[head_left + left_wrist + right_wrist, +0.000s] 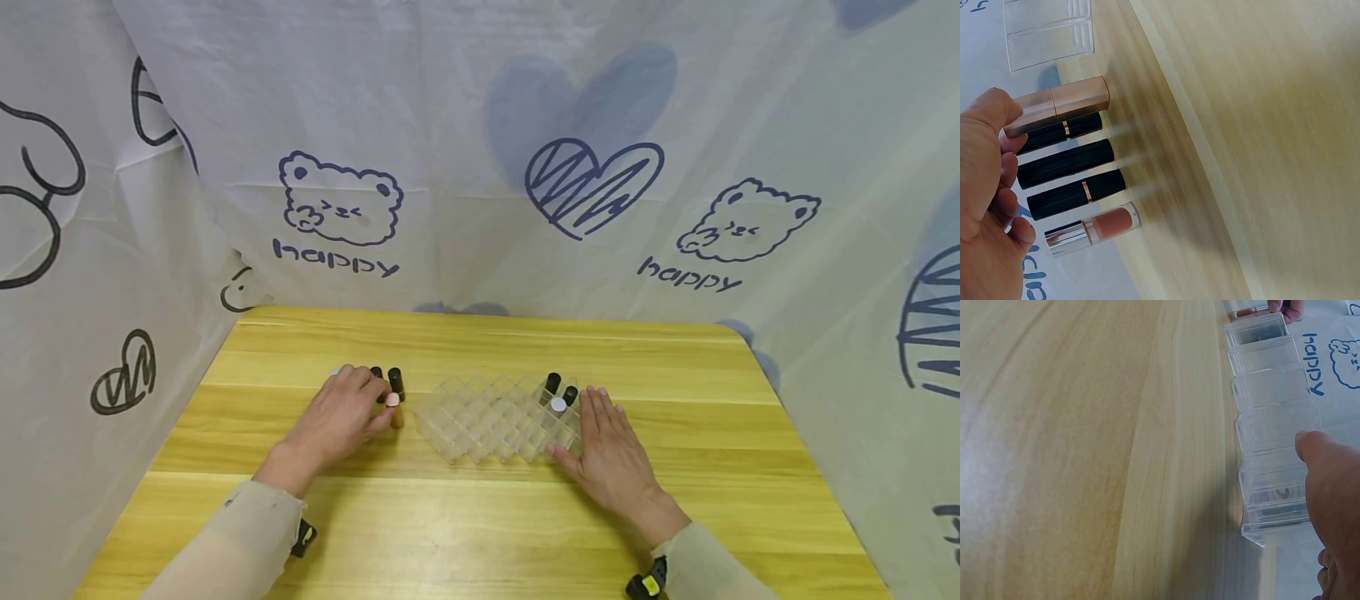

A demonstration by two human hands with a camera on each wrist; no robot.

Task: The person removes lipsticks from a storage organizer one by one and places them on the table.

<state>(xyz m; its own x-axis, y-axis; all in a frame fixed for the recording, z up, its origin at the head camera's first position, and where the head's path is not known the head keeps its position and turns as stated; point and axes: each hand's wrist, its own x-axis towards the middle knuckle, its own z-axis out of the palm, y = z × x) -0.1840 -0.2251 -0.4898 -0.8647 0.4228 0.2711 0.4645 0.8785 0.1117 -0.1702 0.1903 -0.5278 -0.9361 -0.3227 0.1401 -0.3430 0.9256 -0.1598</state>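
Note:
My left hand (341, 417) pinches the top of a rose-gold lipstick (1082, 100) between thumb and index finger; it stands upright on the table. Beside it stand three black lipsticks (1066, 164) and a clear lip gloss tube with a pink lower part (1113, 224), partly hidden by the hand in the head view. My right hand (615, 458) lies with straight fingers along the right end of a clear plastic lipstick organizer (480, 421), its thumb touching the front edge. Two black tubes (552, 383) and a white-topped tube (558, 404) stand in the organizer's right-hand compartments.
The wooden table (465, 525) runs back to a white cloth (465, 100) with printed bears and hearts. More of this cloth hangs at both sides. The organizer stands between my two hands, a short gap from the rose-gold lipstick.

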